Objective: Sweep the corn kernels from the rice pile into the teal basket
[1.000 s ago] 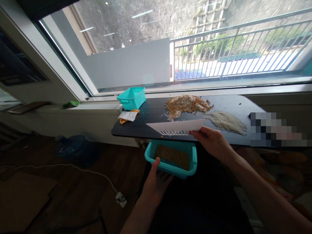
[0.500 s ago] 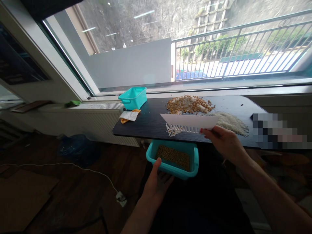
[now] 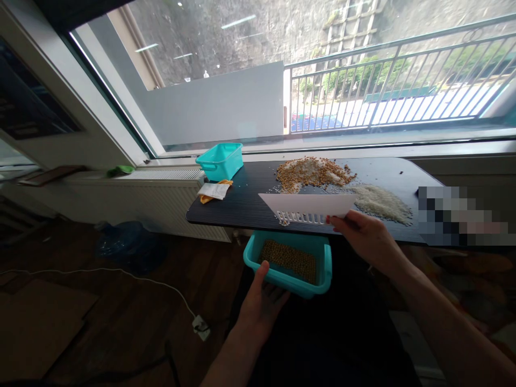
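Note:
My left hand [image 3: 264, 301] grips a turquoise plastic basket [image 3: 327, 263] from its near left side, thumb at the rim and fingers underneath. Brown grains or beans [image 3: 288, 260] cover part of its bottom. The basket hangs just below the table's front edge. My right hand [image 3: 363, 231] pinches the right end of a white slotted card [image 3: 308, 203], its row of cut teeth facing down to the table. By the card's left end lies a little heap of pale grains [image 3: 284, 221]. Behind it spreads a mixed pile of golden kernels and white rice [image 3: 310, 173].
A rice pile [image 3: 381, 203] lies on the right of the dark table [image 3: 250, 207]. At its left end stand a second turquoise basket [image 3: 221, 164] and a white paper on yellow cloth [image 3: 215, 191]. A radiator [image 3: 173, 199] runs left; a blue water jug [image 3: 129, 244] is on the floor.
The white card has moved slightly left and toward the table's front edge, now hiding more of the small grain heap. The held basket has shifted slightly right.

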`<action>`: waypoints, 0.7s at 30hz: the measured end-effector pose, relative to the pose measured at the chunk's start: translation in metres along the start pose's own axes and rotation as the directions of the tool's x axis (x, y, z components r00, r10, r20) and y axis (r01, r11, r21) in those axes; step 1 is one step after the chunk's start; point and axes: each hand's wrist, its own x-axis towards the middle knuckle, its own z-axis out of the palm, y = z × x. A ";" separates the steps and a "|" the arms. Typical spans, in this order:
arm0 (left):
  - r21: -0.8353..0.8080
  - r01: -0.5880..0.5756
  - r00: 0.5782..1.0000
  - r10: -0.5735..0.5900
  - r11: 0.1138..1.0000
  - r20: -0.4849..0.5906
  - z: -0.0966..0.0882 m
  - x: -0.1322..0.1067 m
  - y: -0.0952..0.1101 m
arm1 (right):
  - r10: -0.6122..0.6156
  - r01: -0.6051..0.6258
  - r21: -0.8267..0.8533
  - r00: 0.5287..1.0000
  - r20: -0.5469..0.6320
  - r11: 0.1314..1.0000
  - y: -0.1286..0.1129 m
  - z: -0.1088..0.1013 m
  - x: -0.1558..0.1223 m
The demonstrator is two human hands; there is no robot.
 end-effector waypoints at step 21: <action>0.011 0.007 1.000 -0.007 1.000 -0.007 0.003 0.000 -0.002 | -0.002 0.002 0.000 1.000 0.006 1.000 0.000 -0.008 -0.003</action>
